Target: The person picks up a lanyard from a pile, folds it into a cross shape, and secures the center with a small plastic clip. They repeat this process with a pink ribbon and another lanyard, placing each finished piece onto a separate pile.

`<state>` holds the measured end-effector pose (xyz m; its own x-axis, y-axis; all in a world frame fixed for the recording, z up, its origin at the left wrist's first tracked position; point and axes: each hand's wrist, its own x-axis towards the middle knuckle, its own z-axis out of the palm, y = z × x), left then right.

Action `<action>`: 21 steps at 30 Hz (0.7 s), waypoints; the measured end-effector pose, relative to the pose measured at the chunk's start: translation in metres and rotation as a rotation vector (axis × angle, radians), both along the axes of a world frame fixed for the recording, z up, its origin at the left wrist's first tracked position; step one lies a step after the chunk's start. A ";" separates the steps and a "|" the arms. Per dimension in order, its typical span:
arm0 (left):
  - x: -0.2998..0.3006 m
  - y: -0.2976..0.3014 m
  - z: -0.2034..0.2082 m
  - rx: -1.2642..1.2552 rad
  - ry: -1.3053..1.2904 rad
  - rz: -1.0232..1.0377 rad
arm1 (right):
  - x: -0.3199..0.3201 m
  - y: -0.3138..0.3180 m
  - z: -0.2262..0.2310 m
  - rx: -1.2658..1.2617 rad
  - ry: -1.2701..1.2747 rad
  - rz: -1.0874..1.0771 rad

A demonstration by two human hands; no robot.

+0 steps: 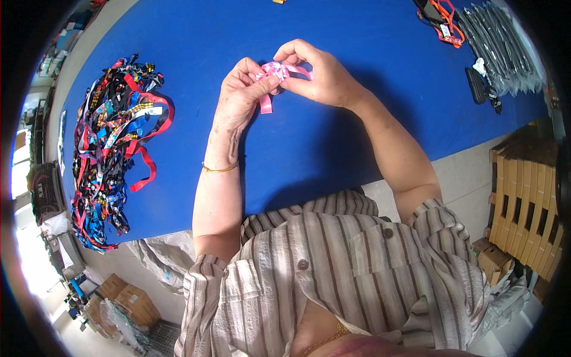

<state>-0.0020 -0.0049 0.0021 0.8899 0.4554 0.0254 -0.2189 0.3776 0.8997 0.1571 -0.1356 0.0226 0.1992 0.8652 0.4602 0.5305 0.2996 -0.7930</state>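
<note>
Gripping pink ribbon (both hands) — strap pile well left.

A packing workshop: ribbon heap, cardboard boxes, wooden pallets.

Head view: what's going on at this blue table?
A person in a striped shirt holds a pink patterned ribbon over the blue table with both hands, the left hand and right hand pinching it together, one end hanging down. A big heap of mixed coloured ribbons lies to the left, and clear packets are stacked at the far right.
</note>
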 end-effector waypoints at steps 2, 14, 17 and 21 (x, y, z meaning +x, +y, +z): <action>0.000 -0.001 0.003 0.028 0.003 0.002 | 0.001 0.001 -0.002 -0.055 0.025 -0.004; 0.006 -0.025 0.009 0.518 0.206 0.400 | -0.003 0.005 -0.002 -0.109 0.349 0.094; 0.011 -0.030 0.007 0.832 0.143 0.567 | -0.004 0.006 -0.006 -0.105 0.435 0.127; 0.009 -0.033 0.012 1.060 0.170 0.617 | -0.004 0.007 -0.007 -0.096 0.436 0.145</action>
<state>0.0075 -0.0379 0.0142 0.5619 0.6248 0.5422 0.0475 -0.6787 0.7329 0.1533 -0.1287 0.0159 0.2302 0.9328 0.2773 0.0998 0.2608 -0.9602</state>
